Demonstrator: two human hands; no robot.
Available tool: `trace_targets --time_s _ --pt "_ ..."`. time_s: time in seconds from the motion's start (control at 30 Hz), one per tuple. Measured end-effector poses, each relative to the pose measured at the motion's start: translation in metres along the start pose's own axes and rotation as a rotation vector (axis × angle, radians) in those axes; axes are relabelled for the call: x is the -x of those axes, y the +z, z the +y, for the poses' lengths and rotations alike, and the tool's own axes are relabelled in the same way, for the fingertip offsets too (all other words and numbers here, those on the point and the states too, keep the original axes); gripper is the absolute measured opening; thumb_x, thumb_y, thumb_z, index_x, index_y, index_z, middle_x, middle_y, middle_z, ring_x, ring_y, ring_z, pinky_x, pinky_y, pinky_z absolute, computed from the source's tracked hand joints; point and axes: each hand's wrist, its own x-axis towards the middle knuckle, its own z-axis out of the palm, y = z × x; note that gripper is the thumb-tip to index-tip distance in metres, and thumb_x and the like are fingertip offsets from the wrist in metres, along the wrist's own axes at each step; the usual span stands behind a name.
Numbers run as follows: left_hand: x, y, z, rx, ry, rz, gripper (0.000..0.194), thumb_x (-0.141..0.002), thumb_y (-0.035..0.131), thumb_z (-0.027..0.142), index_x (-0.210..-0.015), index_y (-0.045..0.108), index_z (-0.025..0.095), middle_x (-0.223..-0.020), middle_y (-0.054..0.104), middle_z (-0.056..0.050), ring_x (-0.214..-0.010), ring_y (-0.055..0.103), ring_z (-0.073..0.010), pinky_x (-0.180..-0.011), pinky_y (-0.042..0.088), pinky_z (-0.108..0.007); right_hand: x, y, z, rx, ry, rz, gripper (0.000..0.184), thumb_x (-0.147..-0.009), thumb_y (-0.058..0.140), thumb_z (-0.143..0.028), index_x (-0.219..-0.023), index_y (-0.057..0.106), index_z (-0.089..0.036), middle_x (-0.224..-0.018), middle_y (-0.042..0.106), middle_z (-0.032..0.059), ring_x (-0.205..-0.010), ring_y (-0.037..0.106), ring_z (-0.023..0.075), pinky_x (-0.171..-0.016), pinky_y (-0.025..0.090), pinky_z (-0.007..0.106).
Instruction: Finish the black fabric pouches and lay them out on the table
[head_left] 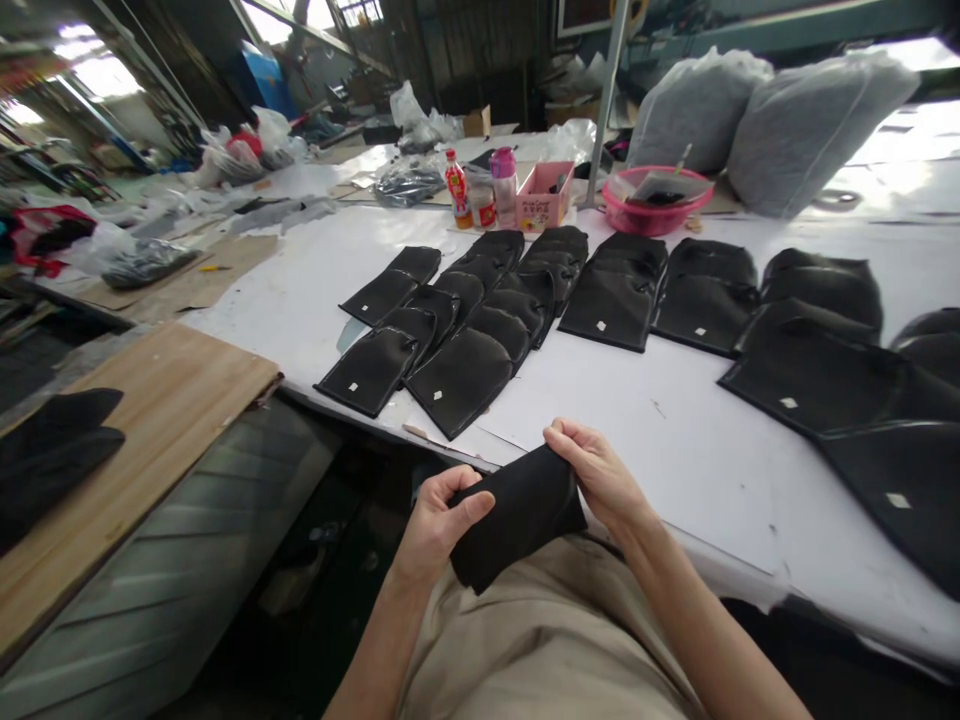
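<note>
Between my two hands, just off the near edge of the white table [675,440], I hold a black fabric piece [517,520]. My left hand [442,520] is closed on its left end, thumb on top. At the upper right corner my right hand [592,465] pinches it. Beyond my hands lie overlapping rows of flat black pieces with small white labels, such as one black piece [465,375] ahead of me and another black piece [810,350] on the right. Their exact kind I cannot tell.
At the back stand a drink bottle [456,190], a purple-capped bottle [504,190], a pink box [544,195] and a pink basin [652,205]. Large grey bags [810,130] sit behind, near a metal pole [606,100]. On the left, a wooden board [165,400] carries dark fabric [60,450].
</note>
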Motion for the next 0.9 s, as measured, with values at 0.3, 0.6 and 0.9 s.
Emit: trace_targets --time_s 0.3,0.6,0.9 --pt "-0.003 -0.001 0.001 -0.044 0.067 -0.024 0.047 -0.073 0.078 0.036 -0.060 0.037 0.017 -0.061 0.032 0.005 -0.057 0.029 -0.0078 -0.051 0.023 -0.022 0.003 -0.004 0.028 -0.178 0.019 -0.028 0.044 -0.086 0.062 -0.057 -0.069 0.047 -0.020 -0.064 0.039 -0.0038 -0.057 0.032 0.0111 -0.054 0.029 0.024" --pt "-0.011 0.007 -0.003 0.150 -0.010 -0.149 0.064 -0.050 0.088 0.055 -0.056 0.037 0.017 -0.059 0.039 0.004 -0.053 0.033 -0.0072 -0.048 0.024 -0.022 -0.004 -0.002 0.054 -0.266 0.086 0.154 0.055 -0.080 0.059 -0.070 -0.060 0.039 -0.022 -0.055 0.038 -0.0046 -0.051 0.038 0.0115 -0.051 0.037 0.025" --pt "-0.003 -0.015 -0.016 0.075 -0.129 -0.159 0.056 -0.072 0.073 0.061 -0.093 0.068 0.009 -0.079 0.066 -0.009 -0.073 0.061 -0.0190 -0.066 0.047 -0.027 -0.026 -0.037 0.062 -0.484 0.275 0.482 0.049 -0.072 0.065 -0.072 -0.072 0.057 -0.023 -0.065 0.068 0.0032 -0.069 0.066 0.0237 -0.064 0.057 0.037"
